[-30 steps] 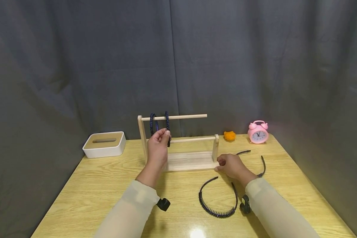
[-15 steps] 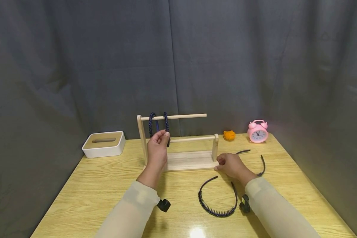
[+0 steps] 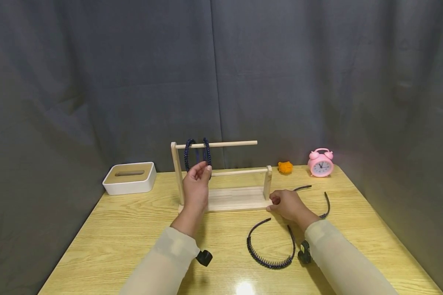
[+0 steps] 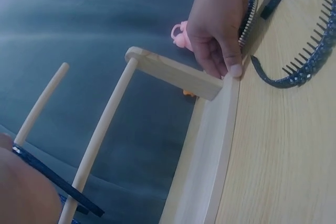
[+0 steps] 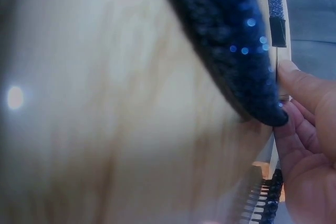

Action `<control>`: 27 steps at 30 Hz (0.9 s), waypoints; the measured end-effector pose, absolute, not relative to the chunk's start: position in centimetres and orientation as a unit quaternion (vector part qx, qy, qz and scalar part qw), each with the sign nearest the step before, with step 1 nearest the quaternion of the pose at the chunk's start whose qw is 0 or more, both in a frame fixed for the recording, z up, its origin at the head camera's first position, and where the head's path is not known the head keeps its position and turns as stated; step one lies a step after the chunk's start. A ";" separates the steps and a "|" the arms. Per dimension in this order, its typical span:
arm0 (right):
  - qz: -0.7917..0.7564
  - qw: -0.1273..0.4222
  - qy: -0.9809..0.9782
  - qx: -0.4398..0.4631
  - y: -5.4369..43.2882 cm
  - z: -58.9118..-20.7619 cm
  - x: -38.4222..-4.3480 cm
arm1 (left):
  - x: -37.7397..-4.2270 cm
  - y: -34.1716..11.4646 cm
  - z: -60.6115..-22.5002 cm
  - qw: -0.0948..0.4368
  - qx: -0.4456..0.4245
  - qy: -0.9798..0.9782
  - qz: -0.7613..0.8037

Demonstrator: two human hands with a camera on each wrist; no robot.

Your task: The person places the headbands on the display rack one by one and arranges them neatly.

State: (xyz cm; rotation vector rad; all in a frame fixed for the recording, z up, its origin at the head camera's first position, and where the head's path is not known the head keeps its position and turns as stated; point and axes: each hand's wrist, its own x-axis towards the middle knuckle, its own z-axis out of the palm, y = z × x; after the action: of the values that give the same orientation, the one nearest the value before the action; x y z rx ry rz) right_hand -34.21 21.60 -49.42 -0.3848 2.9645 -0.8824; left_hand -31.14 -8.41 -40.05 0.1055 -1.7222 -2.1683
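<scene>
A wooden rack [image 3: 236,198] with an upper and a lower rod stands mid-table. Two dark blue toothed headbands hang over its upper rod [image 3: 236,144]. My left hand [image 3: 196,184] pinches the right one of these, a headband [image 3: 208,153], between thumb and fingers; its lower end is hidden behind the hand. Nearer the upright hangs the other headband [image 3: 187,155]. At the right end of the rack's base, my right hand [image 3: 288,204] grips the board's corner between thumb and fingers, as the left wrist view also shows.
One headband [image 3: 269,264] lies on the table [image 3: 133,246] in front of the right hand. Another headband [image 3: 327,205] lies partly hidden behind the right wrist. A white tissue box [image 3: 129,188] stands left; an orange object [image 3: 285,167] and a pink alarm clock [image 3: 320,163] stand at the back right.
The headband in my left hand has turned a little on the upper rod, showing more of its curve, and the left hand has shifted slightly. The right hand stays at the base corner.
</scene>
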 end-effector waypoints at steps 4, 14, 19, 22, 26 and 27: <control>-0.286 0.010 0.950 -0.123 21.7 -49.5 -34.2 | -30.5 -8.4 -40.0 0.185 0.040 -0.629 -0.754; -0.286 0.011 0.950 -0.122 21.6 -49.5 -34.2 | -28.0 -8.6 -40.7 0.175 0.046 -0.646 -0.741; -0.287 0.010 0.950 -0.125 21.6 -49.4 -34.3 | -26.9 -9.0 -41.5 0.147 0.021 -0.662 -0.735; -0.287 0.011 0.950 -0.123 21.6 -49.5 -34.2 | -26.3 -9.6 -42.6 0.090 -0.040 -0.701 -0.706; -0.286 0.010 0.950 -0.122 21.6 -49.6 -34.3 | -25.5 -10.4 -44.5 -0.016 -0.161 -0.778 -0.606; -0.285 0.009 0.951 -0.123 21.6 -49.6 -34.3 | -25.3 -10.4 -44.9 -0.037 -0.188 -0.795 -0.576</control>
State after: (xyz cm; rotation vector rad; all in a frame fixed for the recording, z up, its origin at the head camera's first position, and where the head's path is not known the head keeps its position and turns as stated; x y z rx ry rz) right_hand -34.29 21.61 -49.62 -0.3833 2.9689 -0.8904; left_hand -25.35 -10.45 -44.88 -0.6049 -2.5562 -1.8536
